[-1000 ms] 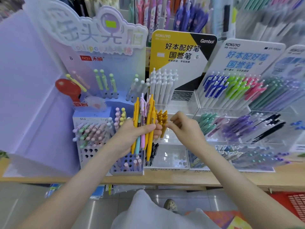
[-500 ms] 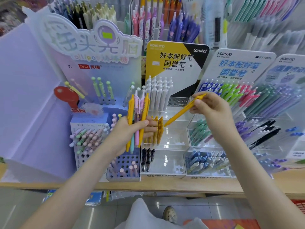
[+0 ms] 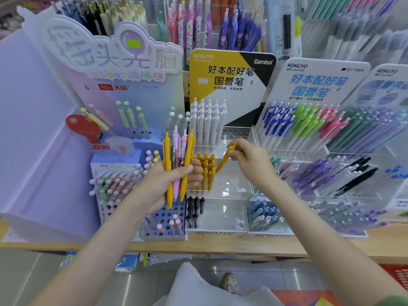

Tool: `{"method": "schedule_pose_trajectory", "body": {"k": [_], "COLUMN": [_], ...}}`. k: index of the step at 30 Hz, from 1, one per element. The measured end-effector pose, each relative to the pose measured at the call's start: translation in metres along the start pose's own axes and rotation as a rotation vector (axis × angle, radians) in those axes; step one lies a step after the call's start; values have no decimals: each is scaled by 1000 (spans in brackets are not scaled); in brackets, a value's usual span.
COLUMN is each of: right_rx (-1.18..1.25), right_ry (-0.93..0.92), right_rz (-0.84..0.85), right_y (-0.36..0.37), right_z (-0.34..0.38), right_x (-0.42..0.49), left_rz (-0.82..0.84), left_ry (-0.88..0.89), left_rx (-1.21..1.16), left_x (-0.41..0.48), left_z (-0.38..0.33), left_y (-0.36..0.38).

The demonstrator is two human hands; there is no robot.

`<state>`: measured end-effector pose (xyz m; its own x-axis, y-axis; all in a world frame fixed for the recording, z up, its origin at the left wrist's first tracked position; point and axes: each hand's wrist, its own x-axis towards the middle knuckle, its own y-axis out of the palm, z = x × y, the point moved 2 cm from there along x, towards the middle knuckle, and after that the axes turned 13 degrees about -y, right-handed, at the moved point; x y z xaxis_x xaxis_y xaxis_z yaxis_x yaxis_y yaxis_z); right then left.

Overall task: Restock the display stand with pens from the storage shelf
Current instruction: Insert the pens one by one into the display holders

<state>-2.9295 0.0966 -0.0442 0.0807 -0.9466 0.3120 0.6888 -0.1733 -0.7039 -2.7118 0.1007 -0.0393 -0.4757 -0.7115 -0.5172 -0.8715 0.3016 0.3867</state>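
Note:
My left hand (image 3: 167, 184) grips a bundle of pens (image 3: 177, 164), mostly yellow with a few pink ones, held upright in front of the stands. My right hand (image 3: 251, 160) pinches a single yellow pen (image 3: 224, 161) near its top, its tip slanting down to the left toward a row of yellow pens (image 3: 205, 171) standing in the middle tier of the clear Kokuyo display stand (image 3: 231, 191). White pens (image 3: 207, 122) fill the stand's upper tier and black pens (image 3: 195, 208) stand in its lowest tier.
A lilac lollipop-pen stand (image 3: 163, 226) sits to the left. Further Kokuyo stands with blue, green, pink and purple pens (image 3: 309, 124) are to the right. All rest on a wooden shelf (image 3: 220, 247). Hanging pen racks (image 3: 198, 23) fill the wall behind.
My right hand pulled one yellow pen out of the bundle, swung it up to the right, then brought it back down and left toward the row of yellow pens.

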Motion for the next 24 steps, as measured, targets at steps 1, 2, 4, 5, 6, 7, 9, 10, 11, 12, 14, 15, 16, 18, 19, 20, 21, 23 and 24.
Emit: {"method": "schedule_pose_trajectory", "body": {"k": [1, 2, 4, 5, 6, 7, 9, 10, 11, 12, 14, 15, 16, 18, 19, 20, 21, 23, 24], "right_rx": [-10, -25, -56, -58, -53, -48, -73, -88, -92, -98, -75, -35, 26, 229, 374, 521, 635, 755, 794], "right_ry": [-9, -20, -44, -54, -59, -59, -42, -24, -10, 7, 22, 14, -1, -1, 13, 31, 44, 59, 69], "right_rz": [30, 67, 164, 201, 219, 227, 254, 274, 290, 302, 278, 228, 163, 84, 114, 173, 226, 249, 231], "right_y": [2, 5, 13, 17, 21, 24, 27, 28, 30, 30, 25, 19, 12, 0, -3, -3, -2, -1, -2], "right_z": [-1, -2, -3, -3, -3, -4, -6, -7, -10, -11, -8, -4, 2, 18, 26, 33, 38, 42, 41], "right_x": [1, 2, 3, 3, 4, 4, 7, 7, 7, 7, 6, 5, 4, 1, 0, -2, -4, -6, -6], "left_rz": [2, 7, 20, 28, 38, 47, 58, 60, 61, 61, 71, 83, 99, 133, 151, 170, 188, 204, 204], "left_ry": [-7, -11, -13, -12, -10, -9, -12, -15, -18, -18, -26, -33, -39, -53, -60, -67, -72, -75, -74], "left_rx": [5, 5, 11, 17, 22, 23, 22, 24, 28, 35, 53, 60, 71, 106, 128, 152, 176, 211, 213], "left_x": [1, 1, 2, 2, 2, 2, 2, 3, 3, 3, 2, 2, 2, 2, 2, 3, 4, 6, 7], "left_z": [1, 2, 3, 3, 3, 4, 5, 5, 6, 7, 7, 7, 7, 6, 6, 5, 4, 3, 3], "left_y": [1, 2, 4, 5, 5, 6, 6, 6, 6, 5, 4, 4, 4, 6, 8, 11, 14, 20, 22]}}
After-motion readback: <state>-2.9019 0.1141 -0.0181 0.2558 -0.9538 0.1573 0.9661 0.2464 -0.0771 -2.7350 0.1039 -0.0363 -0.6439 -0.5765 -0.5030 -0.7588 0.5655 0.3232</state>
